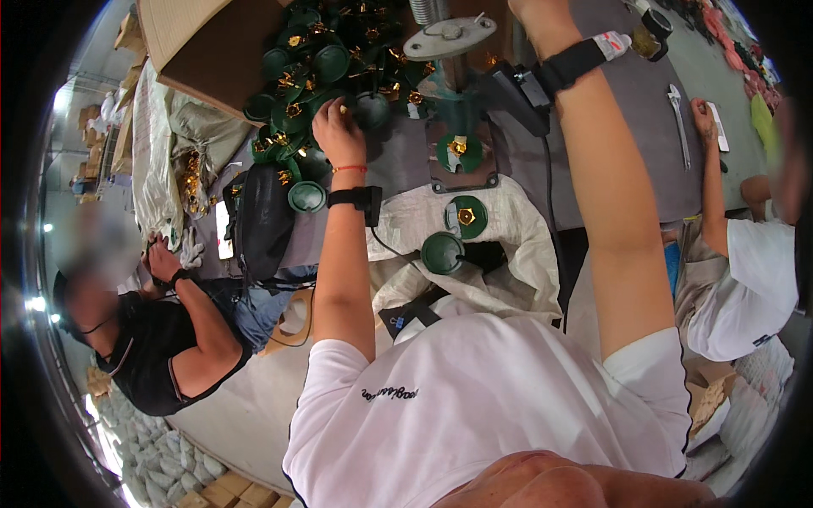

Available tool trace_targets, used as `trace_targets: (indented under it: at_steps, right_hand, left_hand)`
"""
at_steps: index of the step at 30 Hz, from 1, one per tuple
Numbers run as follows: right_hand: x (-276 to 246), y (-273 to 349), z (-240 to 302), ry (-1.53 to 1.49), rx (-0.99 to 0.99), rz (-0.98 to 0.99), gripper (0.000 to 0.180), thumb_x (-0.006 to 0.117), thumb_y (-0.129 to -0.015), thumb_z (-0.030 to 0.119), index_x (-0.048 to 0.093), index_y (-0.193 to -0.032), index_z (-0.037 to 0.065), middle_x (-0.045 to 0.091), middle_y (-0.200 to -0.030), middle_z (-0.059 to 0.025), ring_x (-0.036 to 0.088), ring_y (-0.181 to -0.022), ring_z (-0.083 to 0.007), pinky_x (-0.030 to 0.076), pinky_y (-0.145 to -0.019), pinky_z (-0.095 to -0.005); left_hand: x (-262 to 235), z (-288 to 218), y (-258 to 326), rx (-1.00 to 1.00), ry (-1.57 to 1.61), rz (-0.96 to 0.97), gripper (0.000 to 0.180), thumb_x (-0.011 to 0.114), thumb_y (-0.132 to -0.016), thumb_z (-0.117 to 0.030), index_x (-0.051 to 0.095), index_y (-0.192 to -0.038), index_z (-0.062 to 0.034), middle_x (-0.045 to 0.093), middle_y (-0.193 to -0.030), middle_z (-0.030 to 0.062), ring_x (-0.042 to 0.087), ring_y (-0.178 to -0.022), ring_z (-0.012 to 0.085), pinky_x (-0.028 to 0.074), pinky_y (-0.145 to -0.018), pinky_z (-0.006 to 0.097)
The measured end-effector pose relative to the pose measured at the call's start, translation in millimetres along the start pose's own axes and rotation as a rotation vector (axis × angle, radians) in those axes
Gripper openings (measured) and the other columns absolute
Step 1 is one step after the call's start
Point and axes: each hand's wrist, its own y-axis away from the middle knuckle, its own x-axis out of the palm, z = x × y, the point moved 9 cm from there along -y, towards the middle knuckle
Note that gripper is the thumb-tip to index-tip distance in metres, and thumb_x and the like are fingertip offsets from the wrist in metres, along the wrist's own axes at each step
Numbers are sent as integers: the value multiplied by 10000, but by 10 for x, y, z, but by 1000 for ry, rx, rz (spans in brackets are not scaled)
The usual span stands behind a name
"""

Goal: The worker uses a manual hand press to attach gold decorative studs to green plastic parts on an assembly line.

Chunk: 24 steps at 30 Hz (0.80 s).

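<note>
L hand (340, 135) half-curled, can't tell grip, grn cups (330, 63) just beyond; R hand (535, 8) mostly cut off, state unclear.

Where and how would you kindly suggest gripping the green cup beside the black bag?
Probably by the rim of the green cup, from the near side: its round face points up, the pile of green pieces crowds its far side, and the black bag lies to its left.

Heaped dark green round cups (330, 63), a brown cardboard box (207, 55), a black fabric bag (262, 222), a silver metal wrench (679, 123) and a square metal base plate (486, 165) crowd a grey surface (398, 165).
</note>
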Motion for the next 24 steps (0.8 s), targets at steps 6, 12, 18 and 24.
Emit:
trace_targets:
  at_steps: [6,12,18,24]
  right_hand:
    - [17,-2,17,34,-51,-28,348,515,-985,291,591,-763,34,538,-633,9,486,-612,-80,388,-577,-269]
    - [56,14,33,35,-28,-8,393,502,-980,329,589,-763,13,569,-639,-46,542,-618,-150,419,-596,-314]
    - [-23,78,144,124,13,-13,423,492,-973,365,577,-772,3,575,-646,-105,583,-640,-228,441,-624,-357]
    - [-24,31,70,117,0,-2,415,497,-974,352,578,-759,6,562,-637,-84,562,-631,-194,429,-610,-340]
  left_hand:
    - [-22,-868,244,156,174,89,250,691,-820,-114,635,-1059,-66,666,-1044,116,614,-989,301,461,-879,408]
    - [305,-1301,413,153,443,360,304,706,-786,-96,612,-1065,-19,656,-989,167,608,-937,370,476,-825,440]
    - [71,-1326,590,156,546,614,341,712,-799,-128,607,-1104,-16,654,-1008,168,602,-963,367,478,-850,430]
    - [-91,-1194,710,-49,612,507,317,676,-853,-135,606,-1138,-16,661,-1031,159,617,-969,342,488,-844,399]
